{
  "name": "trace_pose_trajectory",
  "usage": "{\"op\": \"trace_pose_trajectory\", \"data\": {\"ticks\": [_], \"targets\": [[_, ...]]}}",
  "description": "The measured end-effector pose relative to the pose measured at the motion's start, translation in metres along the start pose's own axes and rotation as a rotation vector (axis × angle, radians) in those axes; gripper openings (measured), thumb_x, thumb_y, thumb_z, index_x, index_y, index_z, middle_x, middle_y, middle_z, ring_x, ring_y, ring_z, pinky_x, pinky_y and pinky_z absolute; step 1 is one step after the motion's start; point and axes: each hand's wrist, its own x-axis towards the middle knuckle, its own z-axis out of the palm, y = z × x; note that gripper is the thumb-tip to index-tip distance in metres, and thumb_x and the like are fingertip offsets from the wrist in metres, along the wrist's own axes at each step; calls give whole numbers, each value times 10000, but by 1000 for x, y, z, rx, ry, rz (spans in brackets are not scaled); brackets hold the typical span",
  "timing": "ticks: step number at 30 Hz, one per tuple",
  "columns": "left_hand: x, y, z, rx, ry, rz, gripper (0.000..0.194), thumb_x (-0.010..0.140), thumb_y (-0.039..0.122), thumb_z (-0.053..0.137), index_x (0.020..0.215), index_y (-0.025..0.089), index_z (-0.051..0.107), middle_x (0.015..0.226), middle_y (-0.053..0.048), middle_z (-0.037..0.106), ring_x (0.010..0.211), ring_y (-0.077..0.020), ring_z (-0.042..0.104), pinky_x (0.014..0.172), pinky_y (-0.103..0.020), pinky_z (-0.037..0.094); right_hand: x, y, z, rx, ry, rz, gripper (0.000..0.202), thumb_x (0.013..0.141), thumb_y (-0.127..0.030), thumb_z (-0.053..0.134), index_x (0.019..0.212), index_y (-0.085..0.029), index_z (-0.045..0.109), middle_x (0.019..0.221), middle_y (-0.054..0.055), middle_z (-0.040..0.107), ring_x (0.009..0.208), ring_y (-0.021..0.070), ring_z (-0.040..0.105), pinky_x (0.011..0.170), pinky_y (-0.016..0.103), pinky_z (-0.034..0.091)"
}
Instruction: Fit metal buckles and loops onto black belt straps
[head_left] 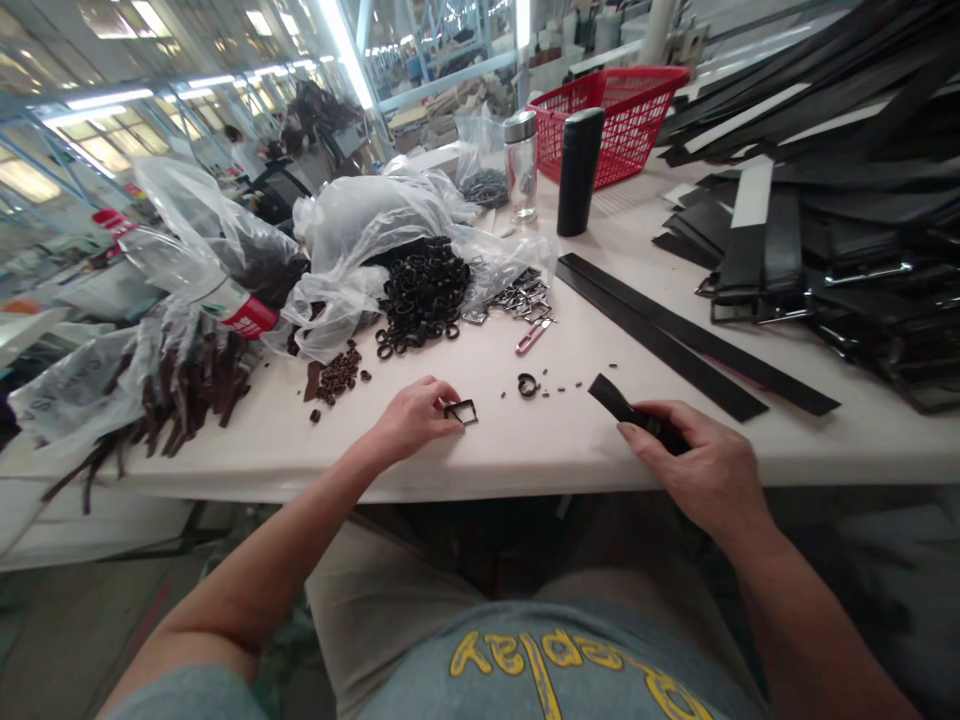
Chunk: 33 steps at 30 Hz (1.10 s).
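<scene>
Workshop hall, ceiling lights, blurred toward the back; one person far off, too faint to detail. White table (495,455), near edge just below both hands.

Hidden or cut off: contents of the plastic bags (367,215), partly veiled; belts (810,245), heaped beyond and right of the right fingers, leaving the view at right; a reddish edge under two black strips (660,335), mostly covered, unidentified.

Beyond the left fingers: black rings (424,290), a pile, partly under plastic; metal buckles (521,295), loose heap; pink cutter (531,337), in front of them. Left of the left fingers: brown rings (341,372); farther left, brown straps (191,370) with a plastic bottle (202,285) above.

Far beyond the right fingers: glass flask (523,170), black flask (580,170), red basket (607,125) behind.

Between the hands: single ring (528,393) and small dark bits (561,390), touched by neither.

Left hand (420,418): fingertips pinching a frame (459,408), its near end covered. Right hand (705,455): fingers wrapped around a black strap (611,397), free end pointing toward the left hand, remainder concealed in the grip.
</scene>
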Motion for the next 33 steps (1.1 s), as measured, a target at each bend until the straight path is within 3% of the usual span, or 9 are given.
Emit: {"op": "trace_pose_trajectory", "data": {"ticks": [4,9,14,18,21,25,29,33], "targets": [[-4,2,0,-4,-17,39,154,734,199,735,874,200,669,882,-2,579,719,-134,607,678,-264,494,0,1,1,2,-5,-6,300,818,-466,642,963,-210,702,874,65,731,772,257,677,751,376,506],[4,5,-2,19,-63,7,329,705,258,779,1001,194,651,912,-15,630,772,-163,604,708,-285,477,0,0,0,3,-7,-20,298,827,-463,641,966,-206,703,872,67,727,773,255,676,750,371,503],[22,11,-9,31,-230,-51,221,675,261,763,863,199,664,753,28,608,699,-153,564,635,-256,405,1,-3,-2,13,-28,6,305,816,-463,643,970,-206,700,877,69,725,784,256,671,754,372,498],[22,13,-8,58,-212,-48,143,661,249,736,734,189,630,673,46,559,646,-133,496,595,-253,327,1,-5,-7,67,-99,74,335,780,-491,673,972,-215,685,845,52,714,767,246,658,726,360,494],[16,10,-2,-70,-198,-74,115,703,278,696,712,180,638,630,48,533,621,-119,461,586,-252,310,-1,-7,-12,126,-160,125,357,760,-512,695,963,-220,664,849,44,712,775,242,652,711,350,488],[10,4,6,-375,-223,-172,258,752,402,682,842,161,709,709,7,642,661,-130,523,634,-263,393,-8,-12,-14,242,-272,165,355,771,-526,699,942,-217,657,854,35,704,771,225,638,706,332,483],[7,8,7,-656,-240,-239,301,708,370,740,911,148,725,789,-21,697,700,-136,586,704,-284,473,-16,-20,-9,421,-435,213,340,815,-540,667,897,-210,662,799,16,680,728,193,616,666,292,479],[1,20,6,-784,-198,-229,331,716,329,757,991,146,734,787,-21,715,691,-129,621,726,-287,532,-22,-27,-3,462,-480,224,341,837,-533,646,921,-206,687,826,21,698,767,198,625,691,287,482]]}}
